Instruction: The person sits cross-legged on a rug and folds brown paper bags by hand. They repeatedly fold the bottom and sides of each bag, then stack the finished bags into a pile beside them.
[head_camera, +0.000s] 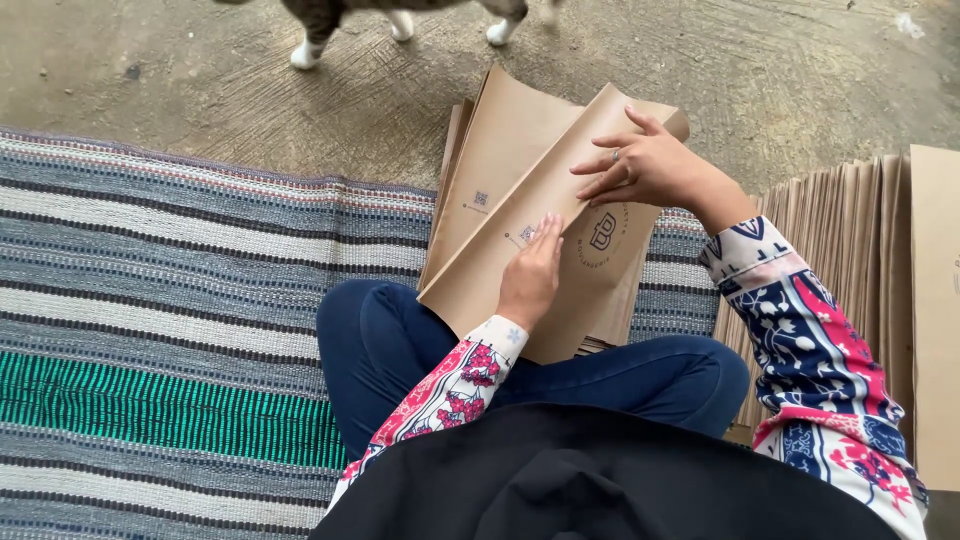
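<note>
A brown paper bag (500, 255) lies tilted across my lap, on top of a pile of similar flat bags (500, 140). My left hand (531, 272) rests flat on its middle, fingers together and pointing away from me. My right hand (645, 165) presses on the bag's far upper part with spread fingers, a ring on one of them. Neither hand grips anything. I sit cross-legged in dark blue trousers and patterned sleeves.
A striped woven mat (170, 300) covers the ground to my left. A long row of upright brown bags (860, 250) stands at my right. Bare concrete lies beyond, where a cat's legs (320, 30) show at the top edge.
</note>
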